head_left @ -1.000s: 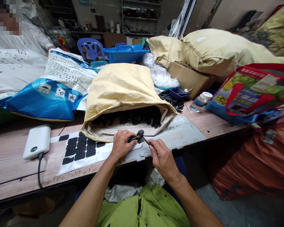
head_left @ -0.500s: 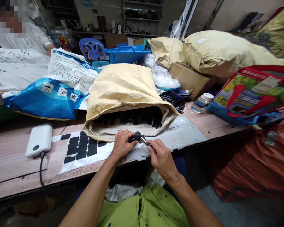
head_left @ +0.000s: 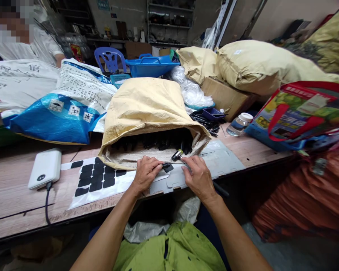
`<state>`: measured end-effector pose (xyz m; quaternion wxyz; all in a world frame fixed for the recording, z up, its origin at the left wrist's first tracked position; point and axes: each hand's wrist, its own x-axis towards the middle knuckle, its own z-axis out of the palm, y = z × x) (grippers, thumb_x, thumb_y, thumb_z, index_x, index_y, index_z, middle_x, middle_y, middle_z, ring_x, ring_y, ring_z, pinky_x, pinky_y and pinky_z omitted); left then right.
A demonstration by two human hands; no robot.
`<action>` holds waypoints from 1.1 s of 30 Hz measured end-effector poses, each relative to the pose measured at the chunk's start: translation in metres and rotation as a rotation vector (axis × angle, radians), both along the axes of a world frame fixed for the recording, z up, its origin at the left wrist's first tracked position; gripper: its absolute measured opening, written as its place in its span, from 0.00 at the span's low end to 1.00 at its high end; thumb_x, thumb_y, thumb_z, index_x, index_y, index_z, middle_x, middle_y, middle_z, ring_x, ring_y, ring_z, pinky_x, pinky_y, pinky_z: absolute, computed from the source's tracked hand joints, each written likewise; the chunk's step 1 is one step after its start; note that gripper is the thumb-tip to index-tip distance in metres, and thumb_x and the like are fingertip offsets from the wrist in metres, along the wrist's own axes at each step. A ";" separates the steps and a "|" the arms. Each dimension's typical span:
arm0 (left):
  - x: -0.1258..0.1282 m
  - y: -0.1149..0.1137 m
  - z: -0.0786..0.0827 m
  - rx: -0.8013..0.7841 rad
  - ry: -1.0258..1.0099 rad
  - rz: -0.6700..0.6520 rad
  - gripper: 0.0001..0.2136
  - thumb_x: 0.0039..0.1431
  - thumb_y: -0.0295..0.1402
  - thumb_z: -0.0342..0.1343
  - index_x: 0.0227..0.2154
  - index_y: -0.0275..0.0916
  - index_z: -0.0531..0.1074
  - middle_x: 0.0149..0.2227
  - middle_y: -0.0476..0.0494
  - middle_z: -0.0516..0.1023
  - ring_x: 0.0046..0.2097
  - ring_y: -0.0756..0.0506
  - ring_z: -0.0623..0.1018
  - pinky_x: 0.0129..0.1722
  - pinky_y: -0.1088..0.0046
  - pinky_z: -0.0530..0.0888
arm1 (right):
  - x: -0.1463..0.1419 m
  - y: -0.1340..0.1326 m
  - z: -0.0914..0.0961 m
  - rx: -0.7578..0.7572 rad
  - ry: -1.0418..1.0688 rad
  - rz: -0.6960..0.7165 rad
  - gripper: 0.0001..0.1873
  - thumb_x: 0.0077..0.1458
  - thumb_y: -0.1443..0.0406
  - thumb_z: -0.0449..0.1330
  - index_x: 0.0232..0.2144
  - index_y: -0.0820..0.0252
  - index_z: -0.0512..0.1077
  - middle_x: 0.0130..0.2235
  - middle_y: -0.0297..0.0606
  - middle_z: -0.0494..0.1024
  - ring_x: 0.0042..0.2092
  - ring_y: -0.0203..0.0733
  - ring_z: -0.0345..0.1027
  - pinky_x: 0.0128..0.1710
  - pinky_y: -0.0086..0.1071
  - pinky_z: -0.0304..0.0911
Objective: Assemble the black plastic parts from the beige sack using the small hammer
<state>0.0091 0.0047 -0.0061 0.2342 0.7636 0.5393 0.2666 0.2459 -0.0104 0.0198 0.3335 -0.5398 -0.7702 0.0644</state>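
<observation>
At the front edge of the counter (head_left: 14,165), the left hand (head_left: 147,172) has its grip closed on a small black piece (head_left: 166,165) over a grey board (head_left: 227,160); the right hand (head_left: 198,175) clasps a small hammer (head_left: 176,155), its head before the open mouth of a yellow sack (head_left: 147,101); a white sheet (head_left: 122,181) with black patches (head_left: 97,176) lies to the left.

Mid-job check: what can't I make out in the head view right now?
In the head view:
Gripped end of the black part: hidden by the left hand.
Middle of the hammer handle: covered by the right hand.
Depths of the yellow sack: lost in shadow behind black pieces.
Far end of the cable: out of sight past the table edge.
</observation>
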 end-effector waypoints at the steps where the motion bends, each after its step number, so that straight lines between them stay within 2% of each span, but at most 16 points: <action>1: 0.000 0.000 0.001 0.000 0.002 -0.009 0.15 0.72 0.40 0.47 0.47 0.51 0.80 0.44 0.48 0.82 0.49 0.41 0.70 0.53 0.57 0.59 | -0.005 0.000 0.003 -0.049 0.086 0.080 0.17 0.61 0.69 0.59 0.52 0.57 0.75 0.44 0.43 0.75 0.43 0.46 0.68 0.46 0.40 0.66; 4: 0.000 -0.001 0.002 -0.004 0.007 -0.040 0.16 0.72 0.40 0.46 0.47 0.51 0.80 0.44 0.48 0.82 0.48 0.41 0.70 0.54 0.57 0.59 | -0.019 0.002 0.006 -0.192 0.280 0.270 0.19 0.60 0.69 0.62 0.53 0.55 0.75 0.43 0.39 0.77 0.37 0.40 0.70 0.41 0.34 0.68; 6: 0.000 -0.003 0.004 -0.010 -0.003 -0.049 0.16 0.72 0.40 0.45 0.47 0.51 0.80 0.43 0.48 0.82 0.48 0.42 0.70 0.54 0.57 0.59 | -0.027 0.004 0.004 -0.229 0.342 0.330 0.15 0.60 0.68 0.62 0.50 0.55 0.77 0.41 0.38 0.79 0.40 0.41 0.72 0.43 0.34 0.68; 9: 0.000 -0.005 0.005 -0.009 -0.043 -0.035 0.14 0.71 0.41 0.49 0.49 0.49 0.79 0.42 0.48 0.82 0.48 0.42 0.71 0.54 0.58 0.60 | -0.032 0.006 -0.002 -0.264 0.422 0.309 0.11 0.62 0.66 0.61 0.45 0.55 0.80 0.41 0.38 0.81 0.44 0.42 0.73 0.46 0.35 0.68; 11: 0.000 -0.006 0.006 0.001 -0.063 -0.022 0.12 0.68 0.41 0.53 0.48 0.49 0.79 0.42 0.48 0.82 0.48 0.42 0.72 0.54 0.58 0.60 | -0.032 0.007 -0.008 -0.351 0.510 0.268 0.10 0.62 0.64 0.62 0.44 0.56 0.81 0.38 0.38 0.81 0.40 0.41 0.74 0.40 0.34 0.69; 14: 0.001 -0.005 0.004 0.022 -0.067 -0.027 0.11 0.67 0.38 0.55 0.47 0.49 0.80 0.42 0.48 0.83 0.48 0.41 0.72 0.55 0.56 0.59 | -0.029 0.008 -0.013 -0.601 0.701 0.284 0.15 0.59 0.58 0.64 0.45 0.58 0.80 0.30 0.34 0.79 0.27 0.35 0.69 0.26 0.29 0.66; 16: 0.002 -0.005 0.004 0.028 -0.064 -0.044 0.12 0.67 0.37 0.54 0.47 0.50 0.80 0.42 0.48 0.84 0.48 0.41 0.72 0.55 0.55 0.59 | -0.027 0.010 -0.015 -0.736 0.820 0.304 0.18 0.56 0.56 0.67 0.45 0.60 0.81 0.27 0.32 0.78 0.24 0.32 0.66 0.24 0.28 0.65; 18: 0.002 -0.004 0.004 0.028 -0.059 -0.056 0.12 0.67 0.36 0.55 0.48 0.50 0.81 0.43 0.48 0.85 0.48 0.41 0.72 0.55 0.55 0.59 | -0.026 0.012 -0.015 -0.797 0.902 0.296 0.19 0.52 0.55 0.70 0.42 0.61 0.82 0.27 0.33 0.79 0.25 0.32 0.68 0.25 0.28 0.67; 22: 0.002 -0.004 0.004 0.022 -0.060 -0.062 0.12 0.66 0.35 0.56 0.47 0.50 0.81 0.43 0.48 0.85 0.48 0.41 0.72 0.57 0.54 0.58 | -0.027 0.014 -0.015 -0.857 0.971 0.271 0.20 0.45 0.54 0.74 0.37 0.63 0.83 0.26 0.36 0.80 0.27 0.34 0.72 0.26 0.29 0.69; 25: 0.001 -0.004 0.003 0.036 -0.082 -0.069 0.11 0.66 0.35 0.56 0.47 0.49 0.82 0.41 0.48 0.85 0.47 0.41 0.72 0.57 0.55 0.58 | -0.028 0.014 -0.013 -0.859 0.965 0.263 0.20 0.46 0.54 0.74 0.37 0.63 0.83 0.26 0.36 0.80 0.26 0.34 0.71 0.27 0.30 0.69; 29: 0.001 -0.005 0.001 0.077 -0.109 -0.066 0.11 0.67 0.34 0.55 0.47 0.48 0.81 0.43 0.48 0.85 0.47 0.41 0.72 0.56 0.55 0.58 | -0.027 0.012 -0.011 -0.813 0.930 0.304 0.19 0.49 0.55 0.72 0.40 0.62 0.82 0.27 0.34 0.80 0.27 0.34 0.71 0.30 0.31 0.70; 33: 0.002 -0.007 0.000 0.153 -0.109 -0.064 0.11 0.68 0.34 0.56 0.48 0.47 0.80 0.43 0.48 0.85 0.47 0.41 0.72 0.55 0.56 0.57 | -0.029 0.009 -0.019 -0.694 0.898 0.328 0.21 0.47 0.57 0.74 0.42 0.60 0.80 0.35 0.35 0.81 0.32 0.37 0.72 0.32 0.31 0.69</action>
